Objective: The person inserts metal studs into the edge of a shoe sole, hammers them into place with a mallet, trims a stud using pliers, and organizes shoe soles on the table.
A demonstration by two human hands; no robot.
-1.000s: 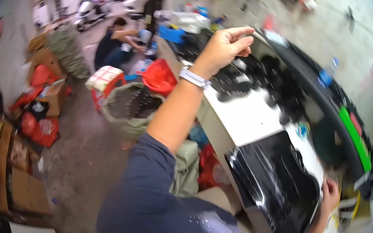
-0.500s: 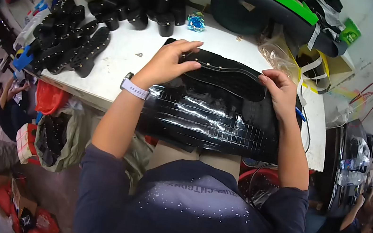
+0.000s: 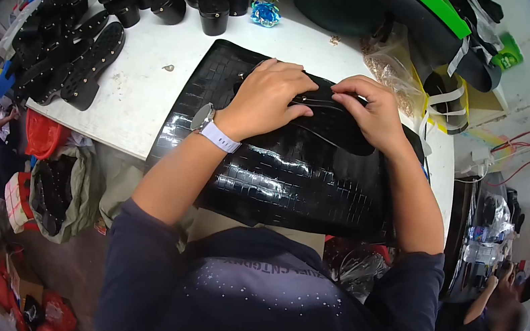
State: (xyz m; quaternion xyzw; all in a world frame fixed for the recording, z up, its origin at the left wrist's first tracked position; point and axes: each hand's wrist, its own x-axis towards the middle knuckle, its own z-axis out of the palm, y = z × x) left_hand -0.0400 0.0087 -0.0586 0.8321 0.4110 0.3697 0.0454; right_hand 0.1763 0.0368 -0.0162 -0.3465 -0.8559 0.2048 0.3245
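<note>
A black shoe sole [image 3: 343, 136] with small gold studs along its edge lies on a glossy black crocodile-pattern sheet [image 3: 264, 172] across my lap and the table edge. My left hand [image 3: 271, 98] is closed over the sole's left part, its thumb near the studded edge. Just to the right, my right hand [image 3: 370, 112] pinches thumb and forefinger together at the sole's upper edge. Whatever sits in that pinch is too small to make out. The left hand hides part of the sole.
Studded black soles [image 3: 92, 67] are piled at the left of the white table [image 3: 143, 91]. Black heeled pieces [image 3: 213, 16] stand at the back beside a blue foil flower [image 3: 265, 11]. A clear bag of small gold pieces [image 3: 393, 75] lies back right. Another person [image 3: 488, 315] sits at right.
My left hand has moved right and come down over the sole. My right hand has moved left along its edge, fingertips now near the left hand. The camera view has shifted slightly.
</note>
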